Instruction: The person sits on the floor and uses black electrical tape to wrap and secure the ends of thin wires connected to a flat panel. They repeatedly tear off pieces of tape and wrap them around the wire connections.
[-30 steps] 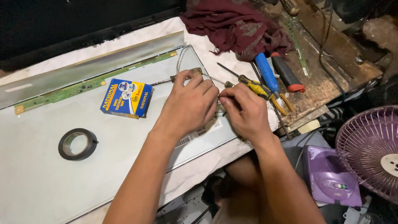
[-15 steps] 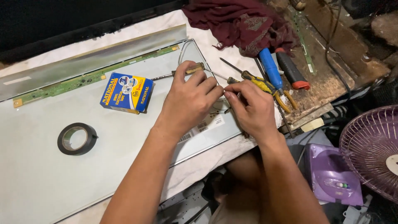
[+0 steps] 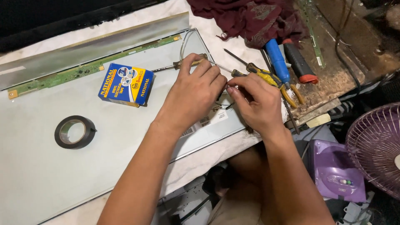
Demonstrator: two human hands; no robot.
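1. Cluttered workbench space is surrounding a large flat metal panel (image 3: 50, 166), which is lying on a white cloth and serving as the landmark for everything else.
2. Over the panel's right-hand end, the left hand (image 3: 193, 93) and the right hand (image 3: 256, 104) are meeting fingertip to fingertip, both curled narrow and pinching thin wires (image 3: 221, 107) between them (the strands are too fine to tell which fingers are actually gripping).
3. Those wires are sitting right at the panel's right edge, directly under the touching fingertips, so neither hand is nearer than the other; the strands seem to be running roughly along the line between the two hands.
4. A wooden-handled screwdriver (image 3: 189, 62) is lying on the panel just beyond the left hand, its long axis pointing across the panel's width.
5. Off the panel's right edge, a yellow-handled screwdriver (image 3: 258, 71), a blue-handled tool (image 3: 277, 60) and a black-and-red tool (image 3: 300, 64) are crowding the space just beyond the right hand.
6. Toward the panel's middle, a blue and yellow tape box (image 3: 125, 85) is resting well apart from the hands, and a black tape roll (image 3: 75, 132) is lying farther left still.
7. A dark red cloth (image 3: 250, 18) is bunching beyond the panel's far right corner.
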